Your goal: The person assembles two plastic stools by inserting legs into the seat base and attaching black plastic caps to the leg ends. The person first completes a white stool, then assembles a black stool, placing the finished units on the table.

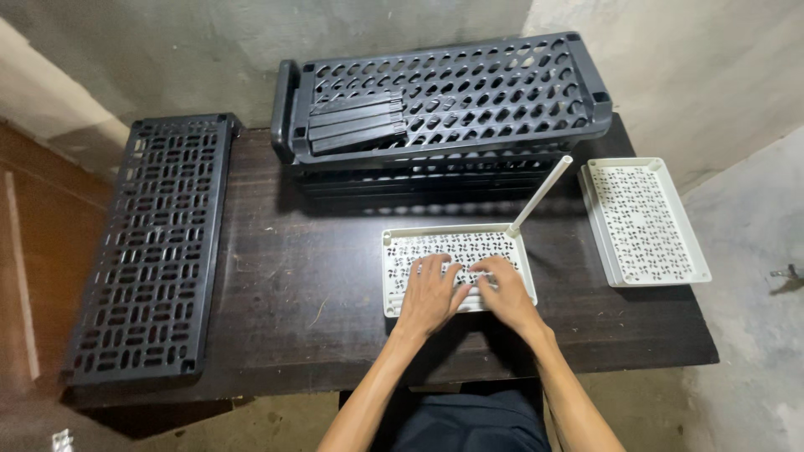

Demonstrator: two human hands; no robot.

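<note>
Hands meet on a small cream tray [402,251] near the middle of a dark wooden table [318,293]. The left hand [429,295] lies palm down, fingers spread flat across the tray's patterned holes, holding nothing. The right hand [502,290] lies just beside it, also palm down, fingertips curled toward the left hand; whether they pinch anything cannot be told. Both forearms reach up from six o'clock, angled inward so the wrists nearly converge.

At the tray's one o'clock corner, a cream rod [540,196] stands seated in the corner and leans toward one o'clock. At three o'clock, a stack of matching cream trays [645,222] lies near the table's right edge, apart from the hands.

At twelve o'clock sits a stack of dark grey slotted shelves [469,100], with a bundle of dark bars [356,122] resting on its top left. At nine o'clock, another dark slotted panel [155,247] lies flat, overhanging the table's left edge.
</note>
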